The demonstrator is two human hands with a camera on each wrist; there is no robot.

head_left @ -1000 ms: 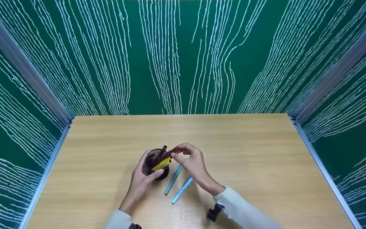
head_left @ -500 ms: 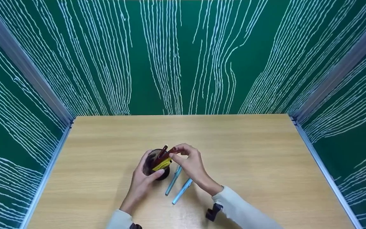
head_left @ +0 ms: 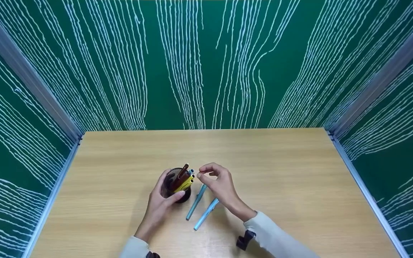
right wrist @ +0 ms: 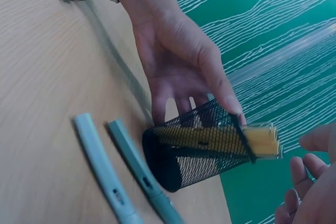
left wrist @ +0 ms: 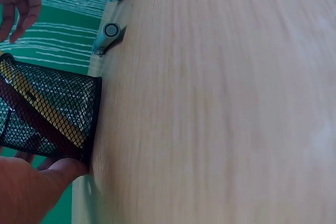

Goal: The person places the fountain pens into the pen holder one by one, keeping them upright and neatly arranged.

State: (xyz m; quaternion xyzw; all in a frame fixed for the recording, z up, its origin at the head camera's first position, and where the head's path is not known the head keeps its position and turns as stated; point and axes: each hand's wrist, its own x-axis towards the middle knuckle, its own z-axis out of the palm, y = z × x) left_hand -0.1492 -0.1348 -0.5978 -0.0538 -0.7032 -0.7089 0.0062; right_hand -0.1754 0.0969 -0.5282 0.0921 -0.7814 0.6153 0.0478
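A black mesh pen cup [head_left: 183, 196] stands on the table, gripped by my left hand [head_left: 161, 202] with the thumb on its near side. Dark red pens [head_left: 180, 178], yellow pens [head_left: 185, 184] and a blue-tipped pen [head_left: 191, 171] lean in it toward the right. Just right of the pen tops is my right hand [head_left: 222, 186], holding nothing, its thumb and forefinger bent with a small gap to the pens. In the right wrist view the mesh cup [right wrist: 202, 148] shows the yellow pens [right wrist: 262, 141] poking past its rim, with the left hand [right wrist: 176, 51] around it.
Two light blue-green pens lie on the table right of the cup, the nearer one [head_left: 205, 216] partly beneath the right forearm, the other [head_left: 195, 205] closer to the cup. Green panels with white wavy lines [head_left: 206, 64] rise behind the wooden table [head_left: 281, 161] and at both sides.
My right hand has let go of a dark red pen, which now rests lower in the cup, and has moved slightly right. The left hand has stayed on the cup.
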